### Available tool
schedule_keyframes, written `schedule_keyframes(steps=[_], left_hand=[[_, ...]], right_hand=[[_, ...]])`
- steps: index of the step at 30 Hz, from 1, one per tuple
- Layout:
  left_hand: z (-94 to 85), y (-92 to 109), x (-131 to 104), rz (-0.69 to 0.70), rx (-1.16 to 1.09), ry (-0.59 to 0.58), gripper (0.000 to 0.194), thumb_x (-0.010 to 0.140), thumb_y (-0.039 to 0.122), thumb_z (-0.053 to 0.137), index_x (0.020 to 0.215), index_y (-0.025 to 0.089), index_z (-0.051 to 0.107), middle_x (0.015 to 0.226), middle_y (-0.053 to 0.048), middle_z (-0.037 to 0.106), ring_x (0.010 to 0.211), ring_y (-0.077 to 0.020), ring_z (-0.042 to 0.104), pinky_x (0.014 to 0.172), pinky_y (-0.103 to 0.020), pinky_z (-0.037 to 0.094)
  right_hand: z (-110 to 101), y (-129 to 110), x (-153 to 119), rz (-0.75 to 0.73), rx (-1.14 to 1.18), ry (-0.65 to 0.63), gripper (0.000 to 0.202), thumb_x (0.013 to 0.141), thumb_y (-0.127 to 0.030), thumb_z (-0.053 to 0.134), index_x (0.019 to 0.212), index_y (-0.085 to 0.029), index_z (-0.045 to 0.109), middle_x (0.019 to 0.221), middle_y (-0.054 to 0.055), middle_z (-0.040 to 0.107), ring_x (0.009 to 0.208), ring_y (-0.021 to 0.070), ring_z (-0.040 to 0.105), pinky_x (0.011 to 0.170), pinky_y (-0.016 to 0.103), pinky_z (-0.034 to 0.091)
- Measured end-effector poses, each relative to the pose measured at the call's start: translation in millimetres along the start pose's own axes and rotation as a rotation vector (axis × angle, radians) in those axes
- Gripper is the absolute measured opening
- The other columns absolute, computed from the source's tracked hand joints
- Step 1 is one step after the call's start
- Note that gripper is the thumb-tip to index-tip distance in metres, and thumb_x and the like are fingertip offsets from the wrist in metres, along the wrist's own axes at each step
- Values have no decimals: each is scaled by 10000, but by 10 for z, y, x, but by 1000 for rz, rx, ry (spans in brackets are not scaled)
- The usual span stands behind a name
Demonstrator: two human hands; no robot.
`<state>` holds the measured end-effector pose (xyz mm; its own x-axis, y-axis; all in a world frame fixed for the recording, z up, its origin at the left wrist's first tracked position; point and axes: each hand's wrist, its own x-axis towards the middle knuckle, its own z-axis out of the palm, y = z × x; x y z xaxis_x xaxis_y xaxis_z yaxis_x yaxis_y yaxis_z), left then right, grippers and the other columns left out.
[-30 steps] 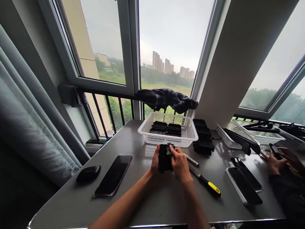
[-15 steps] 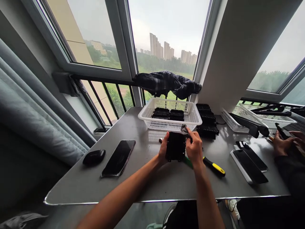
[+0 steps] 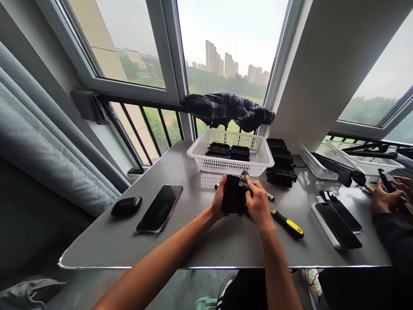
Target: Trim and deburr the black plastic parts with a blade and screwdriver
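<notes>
My left hand grips a black plastic part by its left edge, its face tilted up above the table. A crumpled grey cloth is pinched in my right hand and lies against the part's upper right area. Behind the part stands a white plastic basket with similar black parts in it. More of these pieces are stacked to the right of the basket. A tool with a yellow and black handle rests right of my right wrist.
On the left lie a black mouse and a phone. Two phones are at the right, near another person's hands. Further white baskets stand behind them. The table's front edge runs before me.
My right hand has moved the cloth left, from above the part's upper right corner onto its face. The part has shifted slightly left, uncovering more of a pen-like item behind.
</notes>
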<state>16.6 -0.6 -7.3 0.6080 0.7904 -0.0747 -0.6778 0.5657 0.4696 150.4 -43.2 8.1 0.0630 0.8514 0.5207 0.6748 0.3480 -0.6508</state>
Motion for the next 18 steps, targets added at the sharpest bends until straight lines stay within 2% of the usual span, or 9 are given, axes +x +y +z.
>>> schedule_keyframes(steps=[4, 8, 11, 14, 18], left_hand=[[-34, 11, 17, 8, 21, -10, 640, 924, 596, 375, 1154, 65, 648, 960, -146, 749, 904, -288, 709, 924, -405, 501], [-31, 22, 14, 18, 58, -20, 655, 926, 591, 372, 1182, 45, 628, 991, -168, 742, 933, -308, 703, 907, -418, 509], [3, 8, 5, 14, 61, -21, 631, 937, 580, 354, 1173, 67, 635, 983, -151, 747, 909, -292, 709, 874, -405, 527], [5, 14, 10, 28, 45, -13, 663, 940, 593, 319, 1136, 52, 647, 973, -158, 746, 875, -276, 713, 856, -393, 539], [-85, 132, 37, 153, 20, 29, 649, 933, 593, 338, 1103, 53, 654, 957, -164, 745, 840, -275, 716, 799, -393, 564]], right_hand=[[38, 1, -22, 35, 0, 30, 527, 875, -135, 406, 1383, -178, 541, 1028, 92, 649, 934, 210, 615, 892, 326, 470], [-7, 6, -48, 85, -134, 40, 472, 891, -173, 422, 1329, -163, 598, 973, 103, 673, 902, 230, 623, 849, 328, 468], [-87, 18, -47, 80, -223, -30, 457, 895, -189, 435, 1316, -172, 611, 941, 95, 677, 868, 230, 629, 820, 324, 468], [-107, -10, -49, 41, -209, -112, 492, 896, -161, 425, 1371, -154, 554, 1004, 107, 675, 911, 228, 636, 818, 309, 470], [-67, -135, -99, 19, -236, -293, 521, 890, -126, 445, 1406, -145, 509, 1056, 121, 685, 936, 221, 646, 803, 284, 465]])
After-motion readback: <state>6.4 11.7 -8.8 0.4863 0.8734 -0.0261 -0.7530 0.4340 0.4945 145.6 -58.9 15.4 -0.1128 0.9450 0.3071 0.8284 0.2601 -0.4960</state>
